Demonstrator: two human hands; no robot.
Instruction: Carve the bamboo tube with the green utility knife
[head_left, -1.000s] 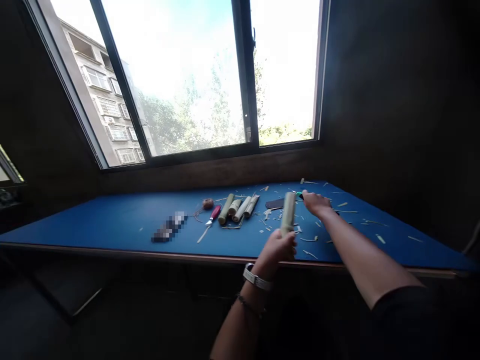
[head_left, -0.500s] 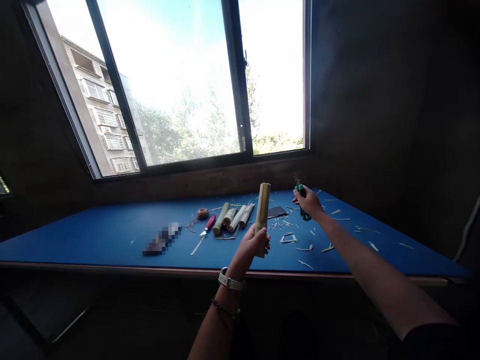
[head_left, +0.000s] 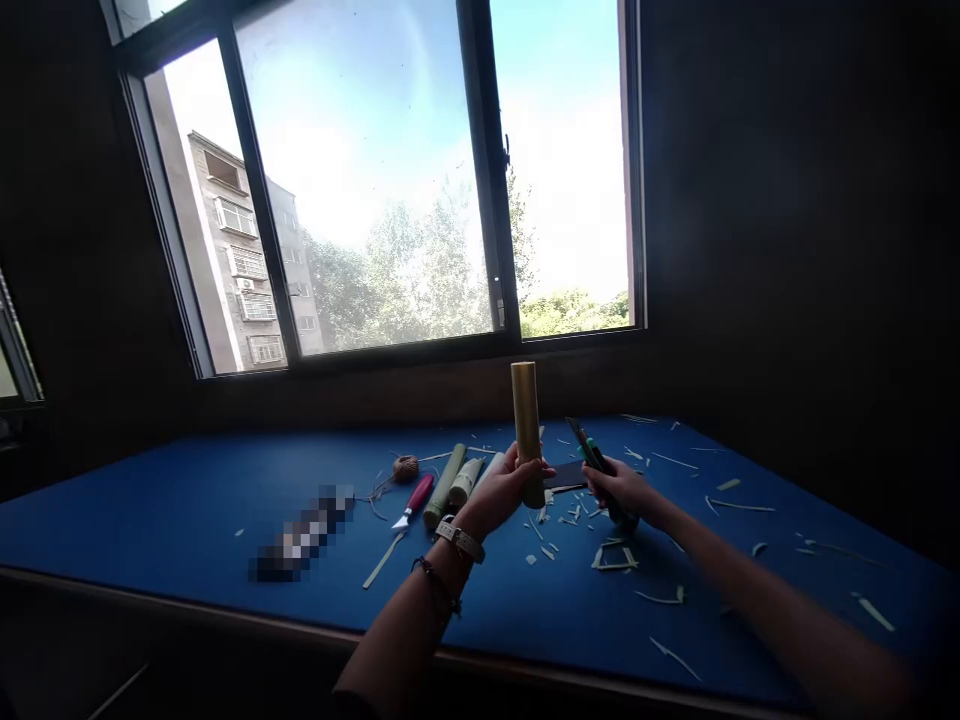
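**Q:** From the head camera, what has the left hand (head_left: 499,490) got?

**A:** A pale bamboo tube (head_left: 526,435), gripped in a closed fist around its lower half; it stands upright, a touch tilted, at the middle of the frame, and I can't tell how far above the table it is.

**Q:** And the right hand (head_left: 622,490)?

**A:** Its fingers are clamped on a green-handled utility knife (head_left: 598,470), with the blade tipped up toward 11 o'clock; that hand is at 3 o'clock from the tube, near it but apart from the left hand, and the blade isn't touching the bamboo.

**Q:** What lies around them?

**A:** Taking the tube as the clock's centre, with 12 toward the window (head_left: 375,180), the blue-topped table (head_left: 150,510) holds several things; a dark flat strip (head_left: 566,475) lies just behind the hands at about 2 o'clock; two shorter bamboo pieces (head_left: 444,487) lie at 9 o'clock, beside a ball of brown twine (head_left: 405,467); a red-handled craft knife (head_left: 416,500) lies at 8 o'clock; pale bamboo shavings (head_left: 615,555) are scattered from 3 to 5 o'clock; a pixelated object (head_left: 304,535) lies farther out at 8 o'clock, too blurred to name.

**Q:** Anything on the left wrist?

**A:** A white-strapped watch (head_left: 459,541) and a dark beaded bracelet (head_left: 435,583).
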